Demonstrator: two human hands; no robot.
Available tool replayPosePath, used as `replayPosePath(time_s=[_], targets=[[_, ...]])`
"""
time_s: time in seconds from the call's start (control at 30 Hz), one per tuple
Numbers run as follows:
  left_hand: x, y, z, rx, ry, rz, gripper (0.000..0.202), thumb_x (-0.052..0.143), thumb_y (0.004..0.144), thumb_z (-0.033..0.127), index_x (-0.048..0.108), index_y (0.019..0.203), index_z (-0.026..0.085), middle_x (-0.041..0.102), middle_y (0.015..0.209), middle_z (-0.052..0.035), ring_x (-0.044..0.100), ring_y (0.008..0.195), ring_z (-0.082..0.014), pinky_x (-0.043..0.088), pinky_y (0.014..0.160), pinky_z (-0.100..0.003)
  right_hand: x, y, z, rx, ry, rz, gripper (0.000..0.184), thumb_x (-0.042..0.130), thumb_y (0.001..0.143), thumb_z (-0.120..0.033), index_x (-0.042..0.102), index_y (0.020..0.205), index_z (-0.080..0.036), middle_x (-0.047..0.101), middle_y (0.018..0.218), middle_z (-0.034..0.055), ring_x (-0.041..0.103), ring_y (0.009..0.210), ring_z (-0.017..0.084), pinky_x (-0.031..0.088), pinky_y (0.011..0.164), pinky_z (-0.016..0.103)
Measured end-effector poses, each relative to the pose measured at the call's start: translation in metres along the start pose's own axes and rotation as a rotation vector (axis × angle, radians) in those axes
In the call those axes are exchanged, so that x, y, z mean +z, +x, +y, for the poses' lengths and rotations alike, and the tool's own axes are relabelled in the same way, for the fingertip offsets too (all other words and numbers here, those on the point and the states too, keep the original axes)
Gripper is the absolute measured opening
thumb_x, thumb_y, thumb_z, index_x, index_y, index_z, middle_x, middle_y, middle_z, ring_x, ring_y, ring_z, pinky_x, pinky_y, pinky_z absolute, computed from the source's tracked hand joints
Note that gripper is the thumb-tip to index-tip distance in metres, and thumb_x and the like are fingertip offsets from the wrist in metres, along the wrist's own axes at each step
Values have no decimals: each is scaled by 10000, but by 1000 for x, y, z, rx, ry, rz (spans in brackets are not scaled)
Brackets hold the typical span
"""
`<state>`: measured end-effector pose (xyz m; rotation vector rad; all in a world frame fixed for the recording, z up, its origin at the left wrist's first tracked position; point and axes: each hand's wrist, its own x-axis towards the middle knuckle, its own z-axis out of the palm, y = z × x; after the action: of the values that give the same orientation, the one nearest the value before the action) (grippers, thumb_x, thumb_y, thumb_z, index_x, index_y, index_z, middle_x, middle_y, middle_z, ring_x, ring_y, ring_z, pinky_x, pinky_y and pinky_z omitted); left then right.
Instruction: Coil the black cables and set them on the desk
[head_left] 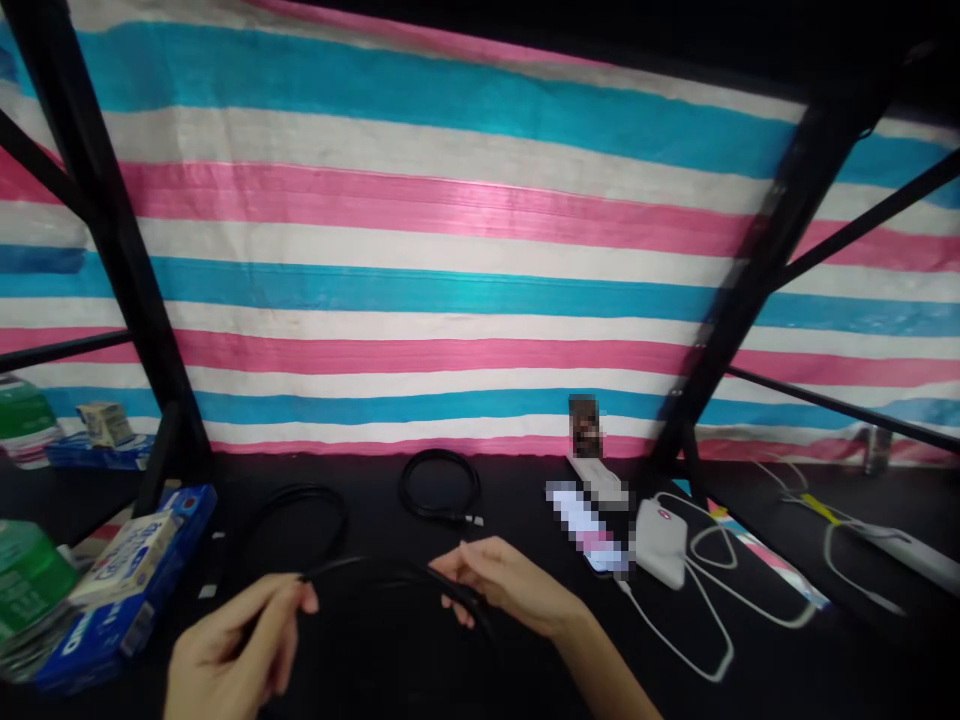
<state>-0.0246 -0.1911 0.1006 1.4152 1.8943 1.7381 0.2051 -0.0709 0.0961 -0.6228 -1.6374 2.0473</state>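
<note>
A black cable [360, 566] stretches in a shallow arc between my two hands, above the black tabletop. My left hand [238, 640] pinches it at the left, fingers closed. My right hand [504, 588] grips it farther right, and part of the cable slants down past the fingers. Where its ends lie is hard to make out against the dark surface. Behind my hands rests a coiled black cable [403, 497] with a light-coloured plug at its lower right. Another black coil [345, 510] lies to the left, behind my left hand.
To the right are a lit phone [581, 525], a white power bank [660, 542] and looping white cables [724, 640]. Blue boxes [112, 630], a cream-coloured pack [127, 560] and a green-labelled bottle [30, 580] stand left. Black frame posts [124, 250] flank the striped sheet [450, 260].
</note>
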Motion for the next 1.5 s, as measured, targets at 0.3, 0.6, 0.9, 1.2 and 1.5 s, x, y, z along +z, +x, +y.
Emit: replayPosePath(time_s=[0.3, 0.6, 0.9, 1.2, 1.5], targets=[[14, -33, 48, 130, -82, -293, 280, 494, 814, 399, 701, 809, 210, 546, 425, 33, 483, 362, -93, 410, 376, -163, 57, -51, -23, -83, -54, 187, 406, 743, 671, -335, 679, 1046, -194, 695, 937, 57, 614, 794, 158, 448, 691, 255], [11, -46, 57, 284, -164, -144, 65, 608, 754, 201, 638, 811, 195, 647, 831, -19, 566, 456, -80, 477, 401, -181, 75, -67, -37, -51, 176, 112, 379, 731, 688, -300, 681, 1042, -174, 684, 881, 52, 583, 747, 117, 410, 616, 189], [6, -47, 48, 531, 15, -11, 114, 541, 790, 96, 584, 804, 201, 722, 908, -26, 563, 432, -54, 474, 441, -146, 85, -58, -40, -46, -3, 21, 380, 731, 662, -322, 685, 1002, -159, 657, 785, 46, 605, 567, 118, 407, 402, 165], [1, -46, 43, 586, -10, 148, 176, 541, 778, 51, 625, 780, 206, 705, 988, -55, 576, 467, -60, 473, 457, -172, 73, -51, -31, -134, -310, 202, 296, 619, 770, -400, 684, 952, -176, 665, 643, 43, 650, 565, 168, 515, 533, 256], [5, -35, 44, 350, -117, 18, 89, 615, 749, 130, 613, 681, 187, 711, 726, -4, 668, 638, -128, 550, 569, -189, 71, -53, -27, -228, -575, 121, 259, 507, 856, -412, 665, 931, -221, 592, 849, 48, 578, 658, 143, 455, 547, 233]])
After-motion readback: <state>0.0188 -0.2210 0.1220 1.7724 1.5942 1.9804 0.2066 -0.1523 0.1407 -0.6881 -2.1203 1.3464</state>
